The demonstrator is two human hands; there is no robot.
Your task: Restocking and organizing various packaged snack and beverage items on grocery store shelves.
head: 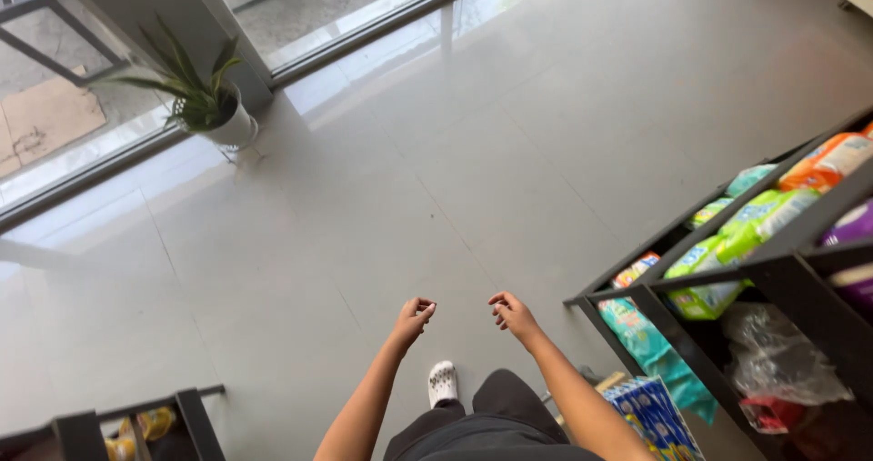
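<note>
My left hand (414, 318) and my right hand (511, 313) hang out in front of me over the grey tiled floor, a short gap between them. Both have their fingers loosely curled inward and hold nothing. They touch no object. Below them I see my dark trousers and one white clog (443, 382) on the floor. The nearest goods are the packs on the black shelf unit (677, 238) to the right of my right hand.
The black shelf unit carries green, orange and teal soft packs (741, 229) and a clear plastic bag (777, 356). A blue printed box (655, 415) sits by my right leg. A potted plant (205, 106) stands by the window wall. Another low black rack (136, 425) is at lower left.
</note>
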